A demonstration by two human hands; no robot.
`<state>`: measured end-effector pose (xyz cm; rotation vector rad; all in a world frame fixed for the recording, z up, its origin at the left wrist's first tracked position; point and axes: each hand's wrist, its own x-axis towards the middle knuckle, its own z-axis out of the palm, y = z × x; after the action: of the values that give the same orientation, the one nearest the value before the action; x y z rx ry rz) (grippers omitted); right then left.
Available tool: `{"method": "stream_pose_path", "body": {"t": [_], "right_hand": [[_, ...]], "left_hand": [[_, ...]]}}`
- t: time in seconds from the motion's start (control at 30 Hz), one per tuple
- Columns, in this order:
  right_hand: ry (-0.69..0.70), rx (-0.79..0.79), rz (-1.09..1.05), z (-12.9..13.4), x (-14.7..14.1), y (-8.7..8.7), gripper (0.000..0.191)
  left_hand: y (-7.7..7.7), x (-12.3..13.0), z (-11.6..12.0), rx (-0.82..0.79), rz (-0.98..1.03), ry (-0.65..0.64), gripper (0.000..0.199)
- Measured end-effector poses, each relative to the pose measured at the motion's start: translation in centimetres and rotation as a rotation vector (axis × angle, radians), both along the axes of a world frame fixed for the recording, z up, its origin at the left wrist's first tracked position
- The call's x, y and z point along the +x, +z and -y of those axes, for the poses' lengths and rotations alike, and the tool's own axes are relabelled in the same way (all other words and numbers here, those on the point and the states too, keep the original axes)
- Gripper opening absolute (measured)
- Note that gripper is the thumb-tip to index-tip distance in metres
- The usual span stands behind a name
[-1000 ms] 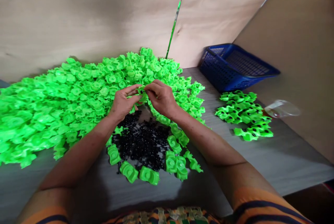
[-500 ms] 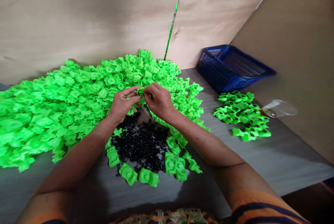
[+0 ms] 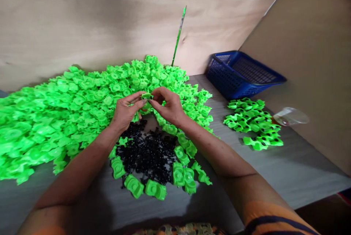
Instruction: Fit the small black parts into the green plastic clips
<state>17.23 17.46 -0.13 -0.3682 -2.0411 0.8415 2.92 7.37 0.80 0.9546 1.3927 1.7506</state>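
Observation:
Between my two hands is a small green plastic toy car body (image 3: 147,96) with a dark part at its edge. My left hand (image 3: 126,112) grips it between thumb and fingers from the left. From the right, my right hand (image 3: 169,106) pinches at its other end, thumb and forefinger close together. Below the hands lies a heap of small black wheel-and-axle pieces (image 3: 149,154). Loose green car bodies ring the black heap, among them one at its front edge (image 3: 155,189). A large pile of the same green bodies (image 3: 82,103) spreads behind and left of my hands.
A blue plastic basket (image 3: 241,76) stands at the back right against the wall. In front of it sit grouped green cars with black wheels (image 3: 251,121), beside a clear plastic cup (image 3: 292,116) on its side. A green-smeared thin stick (image 3: 178,37) rises behind the pile.
My right hand has turned and its fingers have opened out a little at the green car body. The held car body now shows more of its top. The view has shifted slightly.

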Motion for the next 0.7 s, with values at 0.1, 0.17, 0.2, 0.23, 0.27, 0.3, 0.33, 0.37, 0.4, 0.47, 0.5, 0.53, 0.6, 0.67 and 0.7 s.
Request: {"method": "stream_pose_path", "body": {"t": [0.1, 0.17, 0.2, 0.23, 0.27, 0.3, 0.33, 0.37, 0.4, 0.47, 0.5, 0.53, 0.6, 0.67, 0.7], "right_hand": [[0.064, -0.153, 0.003, -0.6, 0.1, 0.0, 0.017], [0.081, -0.203, -0.007, -0.8, 0.1, 0.0, 0.020], [0.084, -0.220, -0.011, -0.9, 0.0, 0.0, 0.022], [0.085, -0.233, -0.012, -1.0, 0.0, 0.0, 0.023], [0.085, -0.240, -0.015, -1.0, 0.0, -0.1, 0.024], [0.086, -0.242, -0.021, -1.1, -0.1, -0.1, 0.023], [0.086, -0.238, -0.032, -1.1, -0.1, -0.2, 0.021], [0.084, -0.231, -0.045, -1.1, -0.2, -0.3, 0.020], [0.083, -0.223, -0.057, -1.1, -0.2, -0.4, 0.018], [0.079, -0.208, -0.076, -1.1, -0.3, -0.5, 0.016], [0.075, -0.203, -0.080, -1.0, -0.4, -0.6, 0.015], [0.073, -0.199, -0.080, -1.0, -0.4, -0.6, 0.014], [0.073, -0.194, -0.075, -0.9, -0.5, -0.8, 0.012], [0.073, -0.189, -0.071, -0.9, -0.6, -1.0, 0.012], [0.069, -0.185, -0.070, -0.8, -0.7, -1.1, 0.011]], "left_hand": [[0.1, 0.0, 0.0, 0.005, -0.009, 0.024, 0.050], [0.1, 0.0, -0.1, 0.007, -0.004, 0.031, 0.050], [0.1, 0.0, -0.1, 0.007, -0.004, 0.033, 0.049], [0.1, 0.0, -0.1, 0.008, -0.008, 0.033, 0.049], [0.0, 0.0, -0.1, 0.008, -0.015, 0.031, 0.048], [0.0, 0.0, -0.1, 0.008, -0.022, 0.027, 0.048], [-0.1, 0.0, -0.1, 0.008, -0.029, 0.022, 0.047], [-0.1, 0.0, -0.1, 0.008, -0.032, 0.019, 0.047], [-0.2, 0.0, -0.1, 0.008, -0.032, 0.017, 0.047], [-0.3, -0.1, -0.1, 0.004, -0.024, 0.017, 0.048], [-0.3, -0.1, -0.2, 0.000, -0.018, 0.018, 0.049], [-0.3, -0.1, -0.2, -0.005, -0.010, 0.017, 0.050], [-0.4, -0.1, -0.2, -0.016, 0.004, 0.017, 0.052], [-0.5, -0.1, -0.2, -0.025, 0.007, 0.020, 0.054], [-0.6, -0.2, -0.2, -0.028, 0.003, 0.022, 0.054]]}}
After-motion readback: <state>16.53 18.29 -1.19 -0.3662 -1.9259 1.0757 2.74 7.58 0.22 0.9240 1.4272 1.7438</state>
